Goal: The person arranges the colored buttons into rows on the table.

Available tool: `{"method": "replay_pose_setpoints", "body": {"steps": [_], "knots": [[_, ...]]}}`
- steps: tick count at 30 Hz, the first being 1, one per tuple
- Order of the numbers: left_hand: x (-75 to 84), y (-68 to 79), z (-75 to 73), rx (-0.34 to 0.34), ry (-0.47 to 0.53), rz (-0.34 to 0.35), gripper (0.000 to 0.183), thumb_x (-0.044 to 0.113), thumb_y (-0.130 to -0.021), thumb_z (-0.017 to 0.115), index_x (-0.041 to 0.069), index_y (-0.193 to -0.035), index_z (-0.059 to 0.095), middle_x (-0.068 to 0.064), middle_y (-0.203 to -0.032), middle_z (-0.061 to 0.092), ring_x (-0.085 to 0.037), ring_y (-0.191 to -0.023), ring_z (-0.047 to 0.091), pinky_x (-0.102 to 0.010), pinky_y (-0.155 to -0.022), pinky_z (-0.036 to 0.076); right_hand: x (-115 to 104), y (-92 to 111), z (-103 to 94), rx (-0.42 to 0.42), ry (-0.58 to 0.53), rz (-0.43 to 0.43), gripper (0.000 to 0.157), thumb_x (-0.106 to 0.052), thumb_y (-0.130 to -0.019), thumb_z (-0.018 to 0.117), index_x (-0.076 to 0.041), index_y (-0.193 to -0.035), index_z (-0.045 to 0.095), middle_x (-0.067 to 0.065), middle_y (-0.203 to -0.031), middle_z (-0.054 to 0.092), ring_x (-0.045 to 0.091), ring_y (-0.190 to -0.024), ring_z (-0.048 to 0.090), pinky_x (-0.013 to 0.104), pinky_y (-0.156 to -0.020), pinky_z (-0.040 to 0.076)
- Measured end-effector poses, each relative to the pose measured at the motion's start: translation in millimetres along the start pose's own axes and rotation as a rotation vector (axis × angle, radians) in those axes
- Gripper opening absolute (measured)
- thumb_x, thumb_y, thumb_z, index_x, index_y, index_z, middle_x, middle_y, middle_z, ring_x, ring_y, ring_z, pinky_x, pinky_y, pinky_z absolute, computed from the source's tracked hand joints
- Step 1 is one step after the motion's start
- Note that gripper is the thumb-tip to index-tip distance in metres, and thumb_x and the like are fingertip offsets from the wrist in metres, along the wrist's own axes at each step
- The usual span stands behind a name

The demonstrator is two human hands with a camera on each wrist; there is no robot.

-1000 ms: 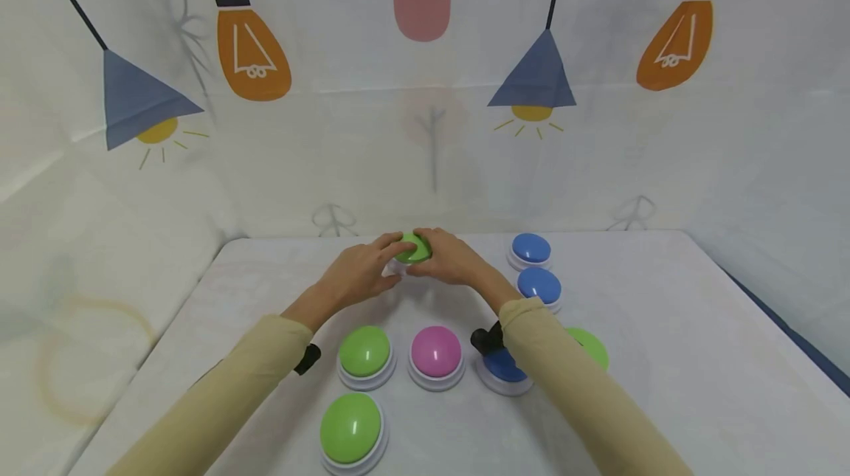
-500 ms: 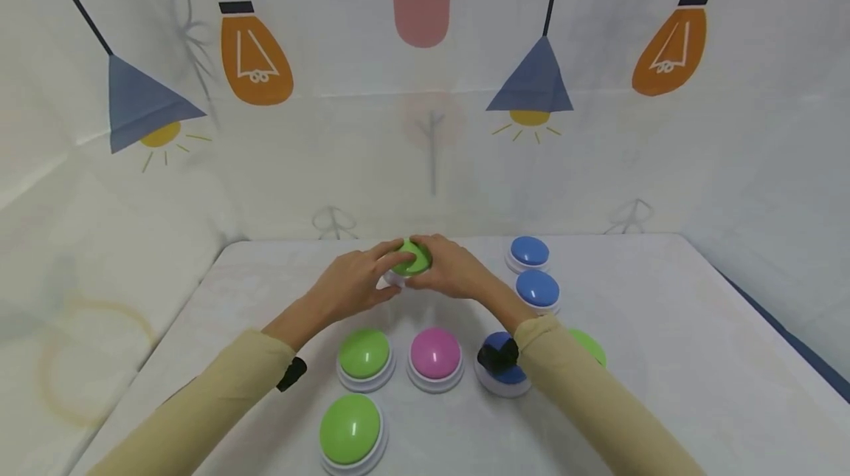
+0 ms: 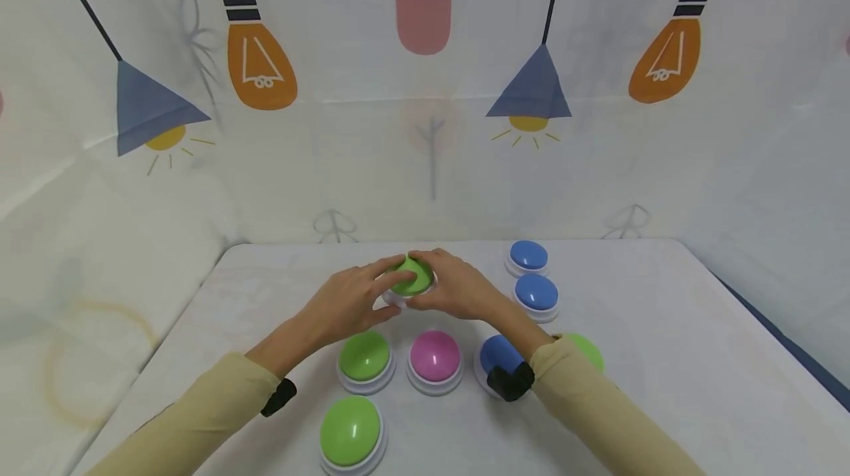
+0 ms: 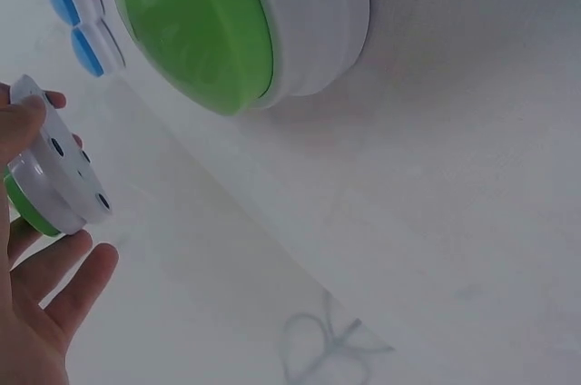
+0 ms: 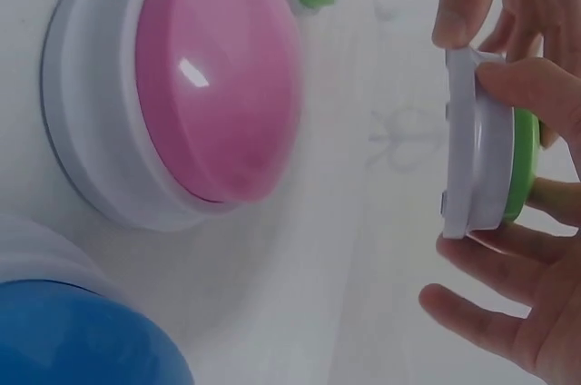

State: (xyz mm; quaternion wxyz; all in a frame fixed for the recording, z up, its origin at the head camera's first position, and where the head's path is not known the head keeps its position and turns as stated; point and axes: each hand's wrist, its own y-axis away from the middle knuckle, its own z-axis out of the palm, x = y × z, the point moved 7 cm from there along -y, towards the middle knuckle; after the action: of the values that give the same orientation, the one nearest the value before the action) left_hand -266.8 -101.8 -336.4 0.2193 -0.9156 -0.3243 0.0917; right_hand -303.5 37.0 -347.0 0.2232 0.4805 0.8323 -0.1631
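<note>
Apparently mid-handling. Head: left hand (image 3: 345, 302) and right hand (image 3: 458, 285) pinch a green button (image 3: 421, 285) between them, beyond the pink button (image 3: 434, 355). Left wrist: lift off the bench (image 4: 436, 131) looks done. Right wrist: apart from pink button, not yet set down.

The held button (image 3: 420, 283) is green-domed, its white base dotted with dark spots underneath. Round it, also white-based, come two blue buttons (image 3: 536, 291) at three o'clock, another blue button (image 3: 499, 352) at four, a pink button (image 3: 434, 356) at five and two green buttons (image 3: 364, 356) at seven. The sleeves (image 3: 192, 417) are beige, the tabletop (image 3: 664, 328) white; the white backdrop (image 3: 372, 151) at twelve is patterned with orange bulbs (image 3: 262, 66) and slate-blue lampshades (image 3: 531, 88).
</note>
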Motion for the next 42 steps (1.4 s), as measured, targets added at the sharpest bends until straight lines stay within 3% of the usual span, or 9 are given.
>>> {"method": "replay_pose_setpoints", "body": {"steps": [11,20,33,42], "knots": [[22.8,12.0,-8.5,0.073,0.011,0.114,0.06,0.026,-0.076,0.086,0.022,-0.13,0.059,-0.012,-0.136,0.06,-0.026,-0.086,0.071,-0.036,-0.071,0.059,-5.6,29.8,2.2,0.022,-0.027,-0.025,0.077,-0.037,-0.081,0.08,-0.02,-0.148,0.046,0.005,-0.137,0.055,0.022,-0.118,0.059,0.046,-0.094,0.054],[38.8,18.7,-10.9,0.062,0.001,0.153,0.06,0.031,-0.075,0.087,0.023,-0.129,0.061,-0.012,-0.138,0.058,-0.027,-0.111,0.067,-0.038,-0.084,0.059,-9.7,48.5,4.6,0.016,-0.021,-0.068,0.078,-0.037,-0.081,0.081,-0.02,-0.148,0.045,0.002,-0.137,0.054,0.02,-0.116,0.06,0.045,-0.094,0.054],[59.0,31.7,-17.6,0.113,0.007,0.228,0.063,0.028,-0.07,0.09,0.023,-0.127,0.062,-0.011,-0.136,0.058,-0.024,-0.112,0.066,-0.033,-0.08,0.059,-17.0,71.6,7.4,0.021,-0.031,-0.123,0.076,-0.038,-0.08,0.081,-0.02,-0.146,0.048,-0.003,-0.134,0.055,0.016,-0.113,0.06,0.041,-0.093,0.054],[74.5,45.6,-20.1,0.131,-0.016,0.22,0.066,0.03,-0.068,0.091,0.027,-0.128,0.062,-0.007,-0.137,0.057,-0.022,-0.115,0.064,-0.03,-0.075,0.058,-22.4,89.3,14.5,0.07,0.003,-0.183,0.075,-0.036,-0.077,0.083,-0.018,-0.143,0.051,-0.004,-0.13,0.057,0.011,-0.11,0.06,0.037,-0.092,0.054]]}}
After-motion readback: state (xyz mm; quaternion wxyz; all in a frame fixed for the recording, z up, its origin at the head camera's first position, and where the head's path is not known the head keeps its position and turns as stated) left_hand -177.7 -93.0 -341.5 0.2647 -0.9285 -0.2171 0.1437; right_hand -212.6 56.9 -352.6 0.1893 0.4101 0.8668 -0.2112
